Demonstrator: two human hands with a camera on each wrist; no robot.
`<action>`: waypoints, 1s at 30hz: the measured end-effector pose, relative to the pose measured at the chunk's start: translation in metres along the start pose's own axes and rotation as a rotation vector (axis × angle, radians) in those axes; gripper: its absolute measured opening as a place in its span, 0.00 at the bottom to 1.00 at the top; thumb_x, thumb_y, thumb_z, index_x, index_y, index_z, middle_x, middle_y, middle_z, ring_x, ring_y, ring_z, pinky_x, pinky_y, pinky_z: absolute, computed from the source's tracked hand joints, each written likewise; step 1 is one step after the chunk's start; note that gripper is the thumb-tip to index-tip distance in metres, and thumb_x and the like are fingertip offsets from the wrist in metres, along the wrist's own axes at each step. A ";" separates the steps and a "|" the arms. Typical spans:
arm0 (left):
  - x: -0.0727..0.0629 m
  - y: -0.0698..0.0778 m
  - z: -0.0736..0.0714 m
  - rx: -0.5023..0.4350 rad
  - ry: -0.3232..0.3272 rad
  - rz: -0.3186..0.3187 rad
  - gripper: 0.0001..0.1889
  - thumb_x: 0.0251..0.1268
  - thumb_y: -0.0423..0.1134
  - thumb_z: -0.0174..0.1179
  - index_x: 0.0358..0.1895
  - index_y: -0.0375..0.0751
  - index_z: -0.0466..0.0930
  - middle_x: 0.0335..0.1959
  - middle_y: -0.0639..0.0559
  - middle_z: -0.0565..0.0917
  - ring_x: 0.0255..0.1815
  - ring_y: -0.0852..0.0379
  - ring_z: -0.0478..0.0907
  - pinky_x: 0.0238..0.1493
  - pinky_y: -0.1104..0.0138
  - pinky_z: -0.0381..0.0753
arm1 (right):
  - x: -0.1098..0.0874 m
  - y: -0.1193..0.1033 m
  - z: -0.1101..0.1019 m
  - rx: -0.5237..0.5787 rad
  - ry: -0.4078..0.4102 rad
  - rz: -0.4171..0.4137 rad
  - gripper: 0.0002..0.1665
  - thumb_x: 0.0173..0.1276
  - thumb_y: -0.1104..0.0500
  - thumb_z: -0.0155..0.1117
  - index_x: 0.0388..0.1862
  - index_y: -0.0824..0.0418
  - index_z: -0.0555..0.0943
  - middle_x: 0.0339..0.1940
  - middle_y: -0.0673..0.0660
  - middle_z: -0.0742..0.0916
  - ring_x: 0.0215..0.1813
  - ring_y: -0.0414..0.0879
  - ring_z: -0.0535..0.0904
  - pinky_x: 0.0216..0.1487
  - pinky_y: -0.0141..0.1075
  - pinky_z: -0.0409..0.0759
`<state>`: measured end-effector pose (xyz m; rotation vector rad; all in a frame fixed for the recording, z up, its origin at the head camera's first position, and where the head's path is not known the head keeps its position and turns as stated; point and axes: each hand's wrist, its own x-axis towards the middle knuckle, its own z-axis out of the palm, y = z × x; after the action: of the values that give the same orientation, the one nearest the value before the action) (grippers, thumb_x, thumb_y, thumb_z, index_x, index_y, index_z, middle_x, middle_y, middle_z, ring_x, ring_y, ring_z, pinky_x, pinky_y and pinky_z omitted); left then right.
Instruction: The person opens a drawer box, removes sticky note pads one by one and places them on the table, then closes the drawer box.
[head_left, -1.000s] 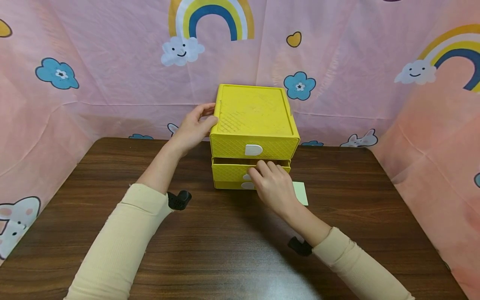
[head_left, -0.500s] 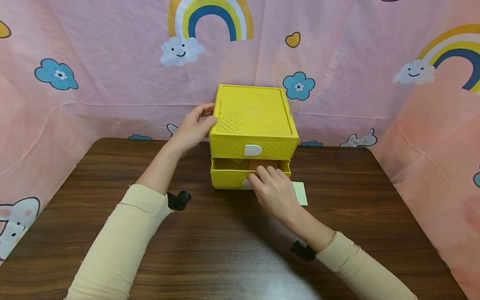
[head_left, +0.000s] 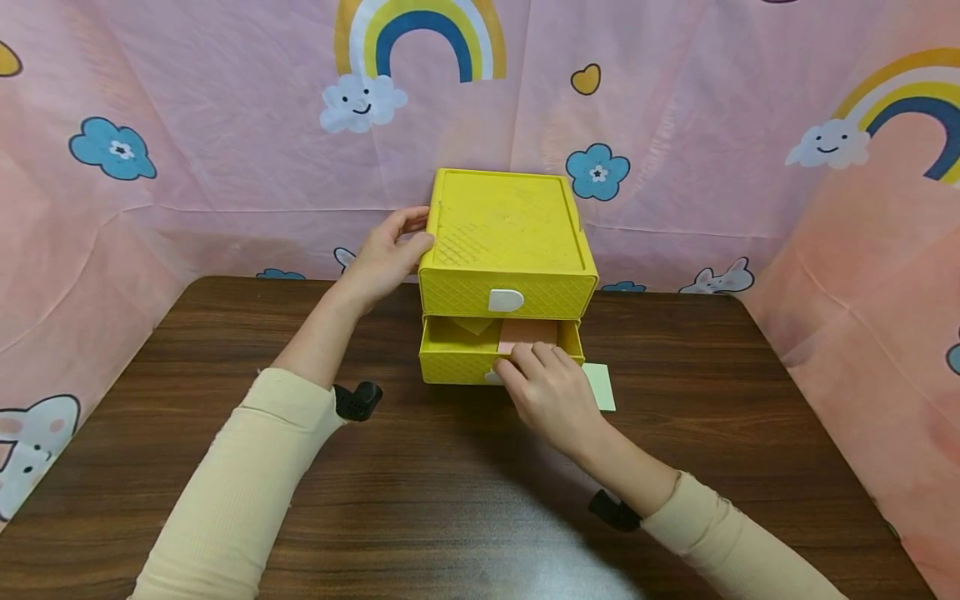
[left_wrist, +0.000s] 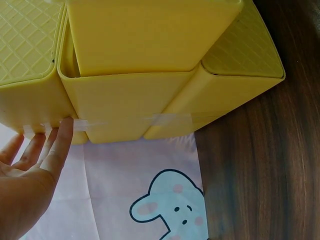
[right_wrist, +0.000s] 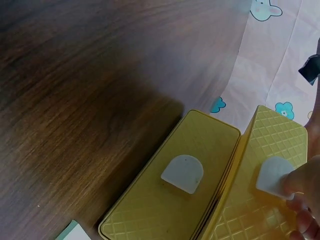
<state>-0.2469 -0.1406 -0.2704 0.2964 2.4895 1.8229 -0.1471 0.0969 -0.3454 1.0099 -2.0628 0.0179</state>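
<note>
A yellow drawer cabinet (head_left: 510,221) with stacked drawers stands at the back of the table. My left hand (head_left: 386,254) rests its fingers against the cabinet's left side, high up; in the left wrist view the fingers (left_wrist: 61,145) look straight. The middle drawer (head_left: 457,368) is pulled out toward me. Thumb and fingers of my right hand (head_left: 551,392) pinch its white handle (right_wrist: 272,175), seen in the right wrist view. Inside the drawer lie a pink paper pad (head_left: 527,333) and a yellow paper piece (head_left: 475,325); the hand hides part of the drawer front.
A pale green paper pad (head_left: 600,387) lies on the dark wood table (head_left: 420,517), right of the cabinet. The bottom drawer, with its white handle (right_wrist: 184,173), is closed. A pink patterned cloth (head_left: 262,125) hangs behind and at the sides.
The middle drawer has slid out further toward me with my right hand on its handle, bringing the pink pad and yellow paper into view. My left hand stays in place.
</note>
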 end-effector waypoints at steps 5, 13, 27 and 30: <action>0.000 0.001 0.000 0.000 0.001 0.007 0.28 0.66 0.43 0.47 0.69 0.43 0.56 0.66 0.48 0.63 0.60 0.53 0.69 0.52 0.60 0.77 | -0.001 -0.001 -0.003 -0.014 0.005 -0.019 0.14 0.71 0.62 0.46 0.30 0.60 0.78 0.26 0.55 0.76 0.26 0.48 0.69 0.32 0.36 0.73; 0.000 0.001 0.001 -0.002 -0.002 0.008 0.28 0.66 0.42 0.47 0.69 0.43 0.56 0.67 0.48 0.63 0.60 0.53 0.69 0.52 0.60 0.77 | -0.003 -0.004 -0.007 -0.032 0.009 -0.044 0.13 0.70 0.63 0.46 0.28 0.60 0.78 0.23 0.54 0.74 0.23 0.47 0.65 0.24 0.33 0.67; -0.001 0.002 0.001 0.000 0.009 0.007 0.28 0.66 0.42 0.47 0.69 0.42 0.56 0.66 0.47 0.64 0.58 0.53 0.70 0.51 0.60 0.77 | 0.002 -0.012 -0.022 0.028 0.078 -0.083 0.16 0.71 0.62 0.44 0.24 0.61 0.75 0.21 0.53 0.72 0.22 0.45 0.59 0.22 0.32 0.58; -0.001 0.001 0.001 0.000 0.008 0.008 0.28 0.66 0.42 0.47 0.69 0.42 0.56 0.66 0.47 0.64 0.58 0.53 0.70 0.51 0.60 0.77 | 0.002 -0.013 -0.025 0.021 0.069 -0.088 0.16 0.70 0.62 0.44 0.24 0.61 0.75 0.21 0.53 0.72 0.22 0.45 0.60 0.22 0.31 0.58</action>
<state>-0.2462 -0.1398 -0.2694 0.3001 2.4979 1.8306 -0.1228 0.0955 -0.3319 1.0969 -1.9583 0.0285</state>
